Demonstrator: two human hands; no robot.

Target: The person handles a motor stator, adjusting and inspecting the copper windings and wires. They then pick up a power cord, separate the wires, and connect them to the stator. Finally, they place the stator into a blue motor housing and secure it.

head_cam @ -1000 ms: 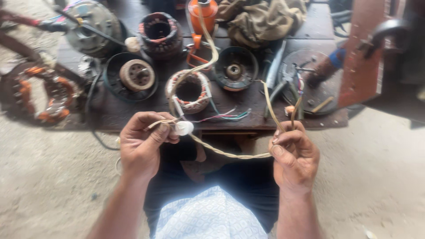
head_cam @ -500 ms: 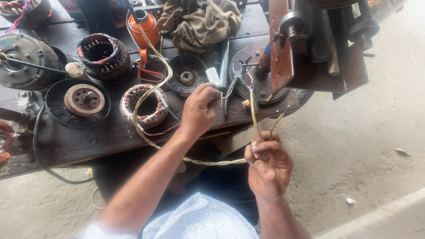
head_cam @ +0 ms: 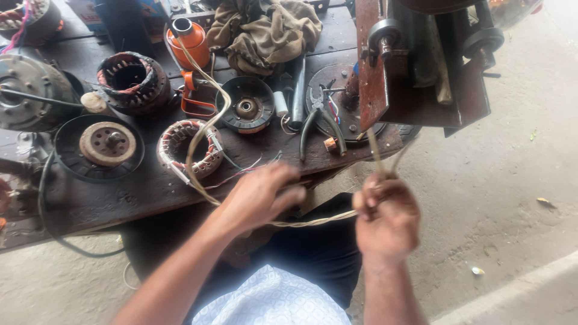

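Right hand (head_cam: 385, 216) is pinching the pale sleeving cord (head_cam: 205, 129) at centre right; left hand (head_cam: 262, 195) grip half-open beside it, needing steady tension.

cream sleeving (head_cam: 201, 135), orange can (head_cam: 191, 42), olive rag (head_cam: 265, 30)

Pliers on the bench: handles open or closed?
Open. The pliers lie flat on the bench, their two dark handles spread apart toward the near edge.
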